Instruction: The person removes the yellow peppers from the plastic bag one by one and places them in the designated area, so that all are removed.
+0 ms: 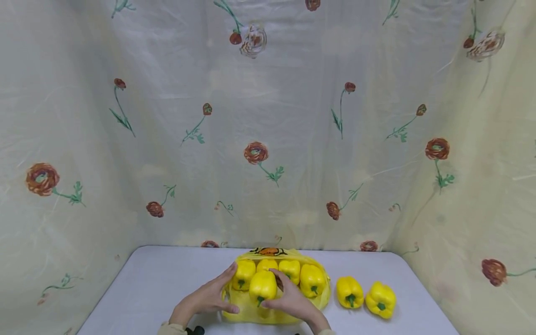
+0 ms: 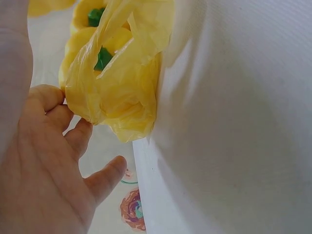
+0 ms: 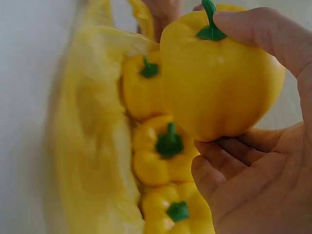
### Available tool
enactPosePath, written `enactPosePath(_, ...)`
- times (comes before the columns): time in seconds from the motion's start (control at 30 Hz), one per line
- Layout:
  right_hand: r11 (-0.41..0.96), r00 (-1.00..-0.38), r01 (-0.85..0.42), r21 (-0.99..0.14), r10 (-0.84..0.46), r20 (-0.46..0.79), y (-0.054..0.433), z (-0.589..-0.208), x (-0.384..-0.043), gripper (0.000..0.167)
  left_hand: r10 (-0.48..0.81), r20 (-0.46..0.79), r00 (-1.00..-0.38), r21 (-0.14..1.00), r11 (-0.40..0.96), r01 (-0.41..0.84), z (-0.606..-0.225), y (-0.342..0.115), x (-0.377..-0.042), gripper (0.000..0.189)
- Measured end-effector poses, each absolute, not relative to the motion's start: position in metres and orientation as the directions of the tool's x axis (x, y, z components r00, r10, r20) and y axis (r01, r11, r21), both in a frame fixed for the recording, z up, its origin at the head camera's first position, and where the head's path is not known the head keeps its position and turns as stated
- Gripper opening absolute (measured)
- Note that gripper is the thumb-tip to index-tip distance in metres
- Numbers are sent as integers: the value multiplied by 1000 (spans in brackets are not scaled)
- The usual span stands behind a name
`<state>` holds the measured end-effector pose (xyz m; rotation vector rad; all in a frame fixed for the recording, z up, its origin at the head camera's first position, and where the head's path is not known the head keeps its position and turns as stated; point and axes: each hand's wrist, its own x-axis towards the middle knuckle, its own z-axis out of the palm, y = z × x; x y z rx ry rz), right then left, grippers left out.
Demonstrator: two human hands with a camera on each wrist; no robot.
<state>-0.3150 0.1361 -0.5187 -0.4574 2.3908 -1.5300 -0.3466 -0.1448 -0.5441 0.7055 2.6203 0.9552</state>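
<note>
My right hand (image 1: 293, 301) grips a yellow bell pepper (image 1: 263, 284) with a green stem, thumb beside the stem in the right wrist view. The pepper is held above the opening of a yellow plastic bag (image 1: 247, 315) lying on the table. Several more yellow bell peppers (image 3: 165, 148) sit in a row in the bag, stems facing me. At the bag's left side is my left hand (image 1: 209, 298), thumb spread from its extended fingers. Seen from the left wrist, its fingertips (image 2: 85, 127) are at the edge of the bag and hold nothing visible.
Two more yellow bell peppers, one (image 1: 349, 292) beside the bag and another (image 1: 380, 300) farther right, lie on the white table (image 1: 155, 274). A flower-printed curtain (image 1: 289, 195) hangs behind the table and along both sides. Something small and black (image 1: 196, 330) shows by my left wrist.
</note>
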Motion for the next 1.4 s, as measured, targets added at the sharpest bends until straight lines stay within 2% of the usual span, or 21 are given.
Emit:
enactPosePath(0.13, 383, -918, -141, -913, -396, -24, 147, -509, -316, 94, 526, -74, -847, 653, 668, 358, -544, -146, -347, 113)
enactPosePath(0.33, 382, -937, -91, -920, -345, -51, 163, -494, -316, 100, 508, -87, -857, 647, 683, 339, -542, -145, -347, 114)
enactPosePath(0.67, 350, -973, -103, -931, -232, 21, 193, -478, -311, 92, 501, -102, -859, 649, 688, 324, -542, -144, -347, 114)
enactPosePath(0.83, 338, -984, -80, -938, -175, 21, 209, -469, -309, 94, 495, -109, -862, 655, 688, 312, -543, -144, -346, 114)
enactPosePath(1.17, 431, -996, -65, -900, -83, 33, 247, -455, -301, 103, 494, -120, -861, 653, 693, 307, -543, -146, -345, 113)
enactPosePath(1.4, 424, -997, -38, -905, -71, 8, 270, -452, -296, 104, 500, -109, -859, 651, 689, 319, -541, -145, -345, 114)
